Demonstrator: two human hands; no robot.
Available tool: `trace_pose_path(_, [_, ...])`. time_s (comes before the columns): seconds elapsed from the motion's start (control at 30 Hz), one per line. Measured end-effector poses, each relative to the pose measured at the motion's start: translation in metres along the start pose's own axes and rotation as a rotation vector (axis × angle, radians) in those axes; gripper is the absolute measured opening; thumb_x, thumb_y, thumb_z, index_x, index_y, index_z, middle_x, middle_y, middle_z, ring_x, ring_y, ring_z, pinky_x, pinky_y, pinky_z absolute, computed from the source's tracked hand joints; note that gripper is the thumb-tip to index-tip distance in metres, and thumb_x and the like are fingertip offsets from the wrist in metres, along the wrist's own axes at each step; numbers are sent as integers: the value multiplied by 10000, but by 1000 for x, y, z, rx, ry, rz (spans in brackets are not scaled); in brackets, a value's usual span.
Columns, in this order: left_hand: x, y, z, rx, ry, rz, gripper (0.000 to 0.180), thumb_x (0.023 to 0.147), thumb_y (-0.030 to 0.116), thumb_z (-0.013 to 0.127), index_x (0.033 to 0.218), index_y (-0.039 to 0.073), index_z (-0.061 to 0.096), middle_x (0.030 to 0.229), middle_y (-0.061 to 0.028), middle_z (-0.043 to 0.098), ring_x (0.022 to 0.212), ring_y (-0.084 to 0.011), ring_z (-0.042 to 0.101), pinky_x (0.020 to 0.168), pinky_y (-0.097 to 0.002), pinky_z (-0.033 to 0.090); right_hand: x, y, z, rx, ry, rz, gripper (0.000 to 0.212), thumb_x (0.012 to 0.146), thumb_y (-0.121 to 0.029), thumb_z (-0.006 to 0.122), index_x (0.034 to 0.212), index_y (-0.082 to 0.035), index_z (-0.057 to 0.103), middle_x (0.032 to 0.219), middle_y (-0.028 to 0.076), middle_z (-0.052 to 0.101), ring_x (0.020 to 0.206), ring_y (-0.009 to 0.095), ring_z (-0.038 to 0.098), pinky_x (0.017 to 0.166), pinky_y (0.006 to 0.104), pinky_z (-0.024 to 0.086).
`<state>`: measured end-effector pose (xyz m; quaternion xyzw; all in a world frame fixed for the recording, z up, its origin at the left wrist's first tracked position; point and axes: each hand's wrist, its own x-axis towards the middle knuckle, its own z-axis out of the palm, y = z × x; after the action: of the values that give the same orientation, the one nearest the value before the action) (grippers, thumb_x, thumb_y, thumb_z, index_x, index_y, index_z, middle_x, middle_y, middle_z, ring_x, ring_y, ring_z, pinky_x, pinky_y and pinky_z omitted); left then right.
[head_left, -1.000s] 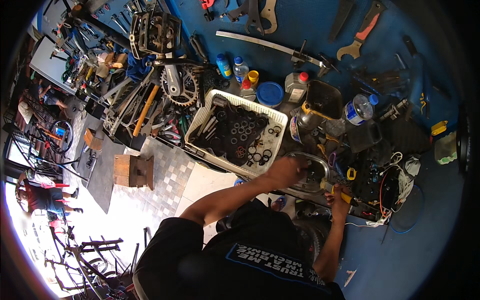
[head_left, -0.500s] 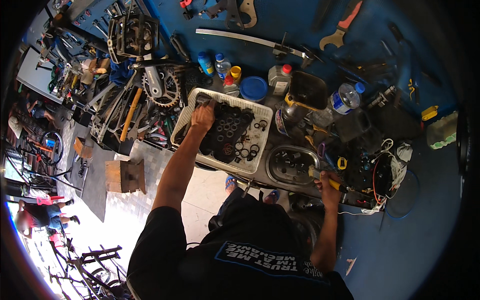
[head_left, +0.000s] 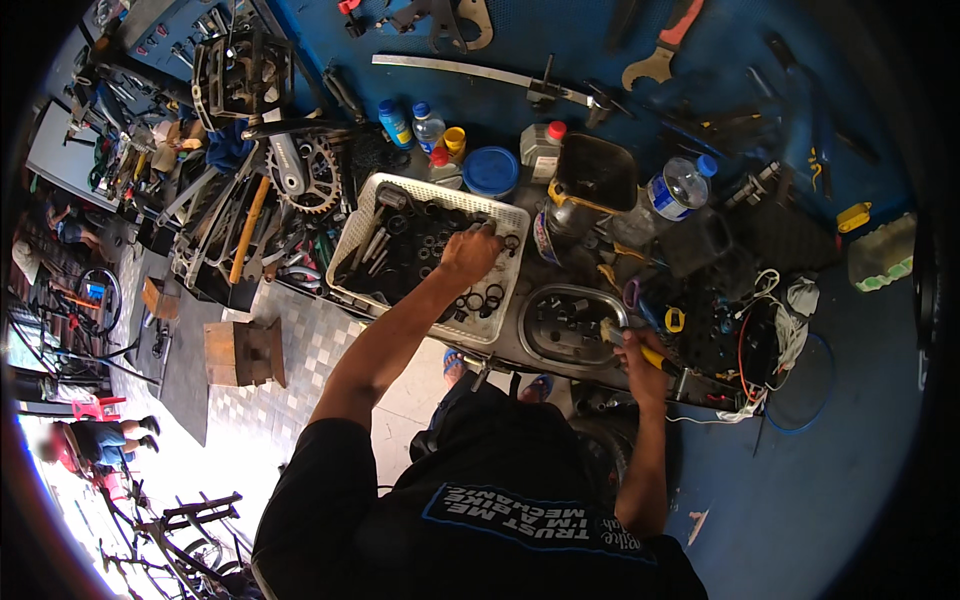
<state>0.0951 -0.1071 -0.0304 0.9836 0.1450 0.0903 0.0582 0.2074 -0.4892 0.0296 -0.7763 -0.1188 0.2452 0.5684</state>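
My left hand (head_left: 470, 255) is over the right half of a white plastic basket (head_left: 517, 275), palm down. Its fingers are curled together at a greyish part too small and covered to make out. Around it in the basket lie dark rings (head_left: 490, 297), small round parts, silver tubes (head_left: 376, 245) and a dark cylindrical part (head_left: 392, 198). My right hand (head_left: 643, 372) is closed round the yellow handle of a brush (head_left: 652, 356). The brush's tan bristles reach the right rim of an oval metal tray (head_left: 530, 350) holding several small dark parts.
Behind the basket stand bottles (head_left: 428, 125), a blue-lidded tub (head_left: 490, 172) and a dark open container (head_left: 595, 172). A crankset (head_left: 300, 175) and tools crowd the left, including a wooden-handled tool (head_left: 250, 230). Cables (head_left: 790, 340) lie at right. A person (head_left: 95, 440) is far left.
My left hand has moved from the basket's left end to its right half, uncovering the silver tubes. My right hand keeps the brush by the oval tray. The whole view has shifted slightly.
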Motion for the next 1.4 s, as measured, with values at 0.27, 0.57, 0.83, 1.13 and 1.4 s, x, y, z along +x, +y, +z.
trace_pose_path(0.27, [-1,1,-9,-290,64,-115,91,884,95,684,955,70,734,1017,-174,724,937,-374,744,773,-467,619,-3,-2,-6,5,-2,-1,266,1022,-289,736,1030,-23,718,870,21,720,800,104,704,708,265,534])
trace_pose_path(0.57, [-34,-28,-32,-560,479,128,150,916,61,731,902,-5,597,808,-184,677,725,-406,671,630,-480,545,7,-12,3,-30,-59,33,225,1027,-257,725,1043,-32,721,849,18,725,805,87,696,708,248,509])
trace_pose_path(0.83, [-75,-12,-87,-804,-24,-260,251,895,174,832,872,16,638,794,-127,690,735,-272,692,676,-401,519,12,-15,13,-61,-86,-34,225,1017,-253,722,1018,-29,702,834,23,715,800,80,686,714,255,505])
trace_pose_path(1.13, [-88,23,-80,-367,-462,-107,357,837,456,837,939,120,774,946,-132,758,921,-385,746,814,-502,575,14,-15,16,-45,-104,-26,270,998,-282,754,1027,-16,714,859,33,718,814,97,676,740,266,515])
trace_pose_path(1.4, [-76,30,-49,-388,-264,-191,286,862,280,836,998,70,700,937,-165,760,903,-388,752,774,-479,595,15,-15,5,-70,25,-166,224,991,-235,783,1052,-21,753,839,-10,680,796,61,582,732,252,483])
